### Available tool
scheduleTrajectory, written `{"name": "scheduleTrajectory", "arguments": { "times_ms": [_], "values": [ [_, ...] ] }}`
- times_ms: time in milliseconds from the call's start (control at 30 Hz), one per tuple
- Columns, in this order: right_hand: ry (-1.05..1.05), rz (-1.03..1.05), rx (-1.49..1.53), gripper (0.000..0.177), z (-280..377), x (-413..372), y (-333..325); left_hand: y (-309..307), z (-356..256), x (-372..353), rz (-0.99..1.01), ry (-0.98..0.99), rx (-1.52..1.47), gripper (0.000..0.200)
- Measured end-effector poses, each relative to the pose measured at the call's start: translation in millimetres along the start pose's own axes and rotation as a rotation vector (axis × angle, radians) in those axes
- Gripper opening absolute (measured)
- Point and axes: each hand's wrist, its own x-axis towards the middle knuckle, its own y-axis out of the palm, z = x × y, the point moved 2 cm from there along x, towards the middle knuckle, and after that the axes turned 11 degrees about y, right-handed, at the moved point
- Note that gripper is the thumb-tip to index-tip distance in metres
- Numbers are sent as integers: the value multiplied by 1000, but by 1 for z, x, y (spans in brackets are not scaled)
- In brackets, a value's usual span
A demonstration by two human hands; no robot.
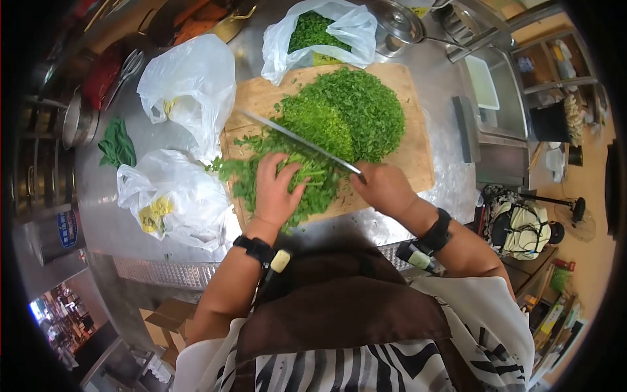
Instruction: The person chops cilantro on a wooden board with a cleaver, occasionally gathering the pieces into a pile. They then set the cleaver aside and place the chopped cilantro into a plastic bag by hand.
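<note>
My right hand is closed around the handle of a knife, whose long blade points up and left across a wooden cutting board. Bent fingers of my left hand press on a bunch of leafy green herbs at the board's lower left, just below the blade. Beyond the knife lies a large heap of finely chopped herbs, with a paler green part on its left side.
Two white plastic bags lie left of the board; another bag behind it holds chopped greens. A green cloth, a whisk and a lidded pan rest on the metal counter. A sink is at right.
</note>
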Motion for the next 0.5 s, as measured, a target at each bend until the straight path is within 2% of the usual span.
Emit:
{"name": "scheduleTrajectory", "arguments": {
  "times_ms": [133, 233, 300, 433, 500],
  "values": [
    [57, 26, 19, 21, -5, 2, -2, -1, -1, 17, -61, 56, -37, 34],
    [49, 18, 49, 21, -4, -1, 0, -12, -6, 19, 2, 115, -17, 29],
    [63, 26, 77, 19, -3, -5, -1, -14, -11, 21, -8, 146, 157, 24],
    [18, -13, 66, 17, 1, -15, -8, -3, -4, 20, -37, 139, 103, 20],
    [-17, -58, 78, 18, 7, -22, -18, 0, -4, 19, -140, 57, 25, 17]
  ]
}}
